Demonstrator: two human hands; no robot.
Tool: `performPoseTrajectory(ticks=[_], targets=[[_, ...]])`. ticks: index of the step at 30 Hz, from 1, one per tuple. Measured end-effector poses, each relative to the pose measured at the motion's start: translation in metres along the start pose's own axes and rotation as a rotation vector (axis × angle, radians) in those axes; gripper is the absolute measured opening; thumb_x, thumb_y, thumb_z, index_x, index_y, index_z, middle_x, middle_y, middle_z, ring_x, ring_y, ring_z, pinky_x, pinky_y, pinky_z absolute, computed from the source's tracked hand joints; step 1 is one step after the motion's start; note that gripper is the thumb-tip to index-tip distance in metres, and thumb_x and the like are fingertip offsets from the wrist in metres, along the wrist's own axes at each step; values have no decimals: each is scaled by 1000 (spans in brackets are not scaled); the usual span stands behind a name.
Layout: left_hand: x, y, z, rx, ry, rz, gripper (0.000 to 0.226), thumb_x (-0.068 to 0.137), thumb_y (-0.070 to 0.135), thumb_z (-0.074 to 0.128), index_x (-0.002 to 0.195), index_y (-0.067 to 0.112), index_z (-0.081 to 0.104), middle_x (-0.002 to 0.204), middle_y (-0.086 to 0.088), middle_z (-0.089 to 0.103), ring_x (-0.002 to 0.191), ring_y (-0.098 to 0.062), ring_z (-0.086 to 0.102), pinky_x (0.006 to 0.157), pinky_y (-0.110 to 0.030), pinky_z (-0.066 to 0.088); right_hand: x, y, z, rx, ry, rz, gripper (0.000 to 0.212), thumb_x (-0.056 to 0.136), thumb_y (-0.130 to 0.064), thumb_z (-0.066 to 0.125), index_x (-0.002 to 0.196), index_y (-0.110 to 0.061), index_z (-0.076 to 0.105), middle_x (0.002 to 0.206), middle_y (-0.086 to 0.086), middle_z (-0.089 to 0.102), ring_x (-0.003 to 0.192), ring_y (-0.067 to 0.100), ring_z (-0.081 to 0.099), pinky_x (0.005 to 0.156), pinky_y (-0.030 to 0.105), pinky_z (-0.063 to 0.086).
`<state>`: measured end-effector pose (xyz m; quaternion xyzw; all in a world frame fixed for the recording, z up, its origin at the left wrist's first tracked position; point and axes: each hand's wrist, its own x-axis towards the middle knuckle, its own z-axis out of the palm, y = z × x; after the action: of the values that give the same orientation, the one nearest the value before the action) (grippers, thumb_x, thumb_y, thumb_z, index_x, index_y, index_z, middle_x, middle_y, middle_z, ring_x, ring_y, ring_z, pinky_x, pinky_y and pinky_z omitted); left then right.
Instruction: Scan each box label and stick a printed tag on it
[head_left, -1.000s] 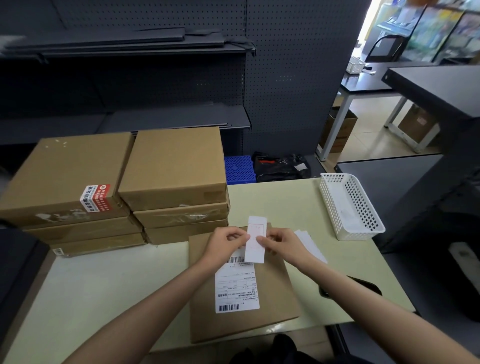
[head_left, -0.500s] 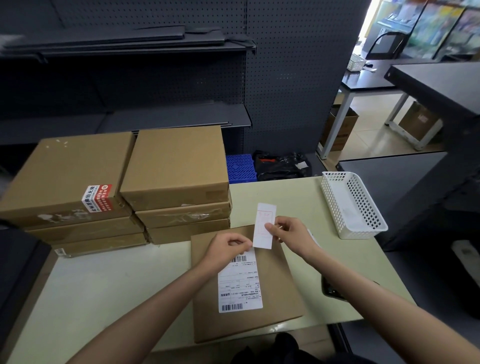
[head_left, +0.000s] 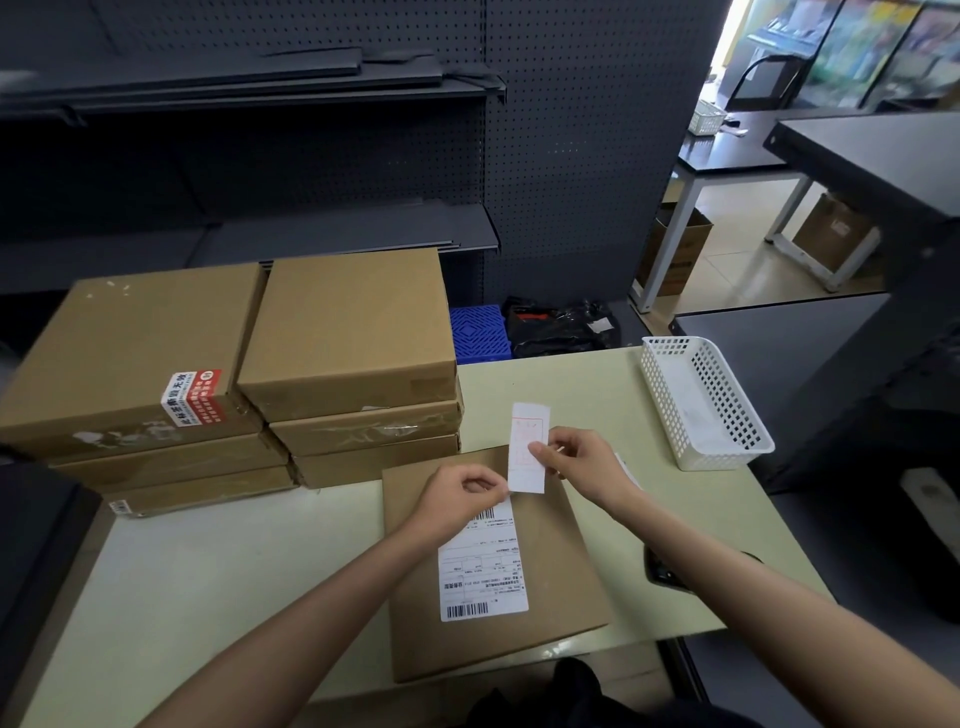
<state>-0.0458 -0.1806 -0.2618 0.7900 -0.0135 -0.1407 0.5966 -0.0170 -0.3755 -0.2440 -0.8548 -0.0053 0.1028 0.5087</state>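
A flat brown box (head_left: 561, 582) lies on the pale table in front of me, with a white shipping label (head_left: 480, 566) stuck on its top. My right hand (head_left: 584, 462) pinches a white printed tag (head_left: 527, 449) with red print and holds it upright over the box's far edge. My left hand (head_left: 460, 496) hovers over the label's top end with fingers curled, pinching at the tag's lower left corner. A dark scanner-like device (head_left: 662, 571) lies right of the box, partly hidden by my right forearm.
Two stacks of brown boxes (head_left: 348, 332) stand at the table's far left, one with a red and white sticker (head_left: 192, 397). A white perforated basket (head_left: 701, 410) sits at the far right. Dark shelving rises behind. A black object (head_left: 31, 545) fills the left edge.
The tag has been lifted up and to the right, from over the label to the box's far edge. My hands have drawn slightly apart.
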Motion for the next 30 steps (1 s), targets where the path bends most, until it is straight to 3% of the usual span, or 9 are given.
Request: performPoseTrajectory(ticks=[2, 4, 6, 9, 12, 15, 21, 27, 30], targets=[[0, 0, 1, -2, 5, 1, 15, 81, 7, 72, 74, 20, 71, 72, -7, 68, 67, -15, 57, 67, -27, 48, -1, 0, 0, -28, 9, -1, 23, 90, -28, 65, 75, -11, 65, 65, -6, 62, 62, 10, 53, 68, 29, 44], [-1, 0, 2, 11, 13, 8, 16, 81, 8, 72, 73, 21, 71, 71, -8, 67, 66, -15, 56, 65, -26, 46, 0, 3, 3, -47, 48, 2, 12, 86, -30, 68, 88, -19, 64, 75, -9, 64, 66, 11, 56, 71, 35, 49], [0, -1, 2, 34, 39, 12, 17, 80, 9, 72, 71, 23, 71, 69, -4, 66, 63, -11, 55, 63, -24, 45, -1, 3, 4, -64, 89, 6, 38, 81, -30, 74, 114, -27, 54, 95, -11, 63, 75, 11, 59, 75, 37, 50], [1, -3, 1, 55, 107, 12, 18, 80, 8, 72, 70, 23, 70, 65, 3, 65, 61, -8, 54, 62, -21, 45, -4, 3, 4, -182, 145, -42, 69, 75, -31, 79, 131, -30, 39, 111, -12, 51, 89, 10, 56, 67, 23, 44], [3, -6, -1, 134, 155, 34, 17, 80, 12, 72, 70, 25, 70, 63, 8, 62, 58, -2, 49, 61, -19, 42, -6, 7, 5, -313, 77, -149, 41, 76, -31, 77, 111, -32, 56, 105, -12, 56, 86, 7, 55, 65, 15, 38], [3, -4, -1, 247, 164, 87, 22, 80, 15, 72, 68, 33, 66, 65, 11, 60, 55, 1, 47, 59, -19, 41, -10, 9, 12, -350, -41, -245, 18, 77, -35, 76, 91, -26, 68, 94, -10, 63, 82, 7, 56, 73, 21, 43], [-2, -1, 1, 468, 124, 190, 6, 82, 20, 67, 78, 23, 70, 78, 6, 64, 69, -6, 57, 69, -30, 48, -13, 9, 23, -356, -56, -291, 14, 79, -38, 75, 86, -25, 73, 78, -18, 58, 75, 3, 56, 68, 13, 41], [-5, -1, 0, 540, 109, 223, 6, 83, 22, 66, 79, 24, 70, 73, 14, 58, 69, -2, 55, 69, -24, 45, -18, 12, 20, -341, -60, -258, 2, 84, -27, 70, 83, -25, 70, 82, -15, 61, 73, -1, 54, 66, 10, 38], [-8, -2, 2, 559, 88, 236, 6, 83, 22, 66, 80, 25, 69, 70, 17, 56, 68, 1, 54, 67, -19, 42, -22, 12, 18, -353, -65, -221, 12, 84, -24, 68, 77, -33, 63, 84, -14, 63, 75, 2, 56, 66, 14, 40]])
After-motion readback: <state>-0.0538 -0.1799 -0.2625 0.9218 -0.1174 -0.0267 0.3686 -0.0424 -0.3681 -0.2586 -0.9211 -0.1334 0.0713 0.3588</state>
